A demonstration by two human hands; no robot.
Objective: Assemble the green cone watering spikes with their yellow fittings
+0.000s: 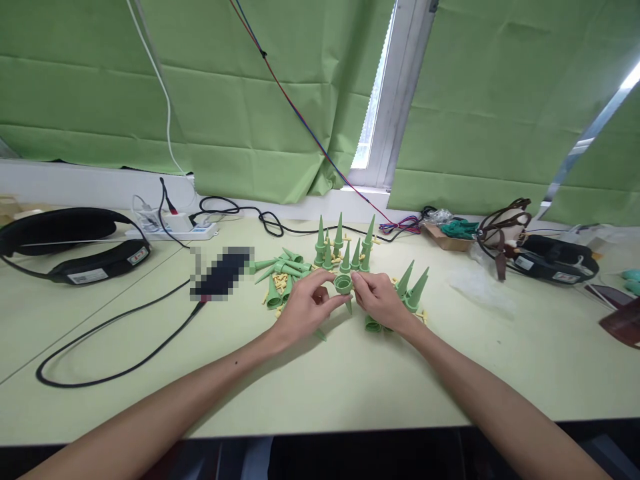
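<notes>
My left hand (307,303) is closed round the rim of a green plastic watering spike (343,283), its round open end up and its point down. My right hand (377,298) pinches at the right side of that rim; whatever small part is between the fingertips is hidden. Behind the hands, several green spikes (339,233) stand point up, some with yellow valves (376,243) at their sides. Left of my left hand lies a pile of loose green spikes (285,267) with small yellow pieces (281,283) among them. More spikes (414,293) stand beside my right hand.
At the left are a black headset (100,260), a power strip (200,231) and a blurred-out dark device (223,273) on a looping black cable (120,377). At the back right are a cardboard box (447,239), another black strapped device (555,259) and clear plastic bags (480,287).
</notes>
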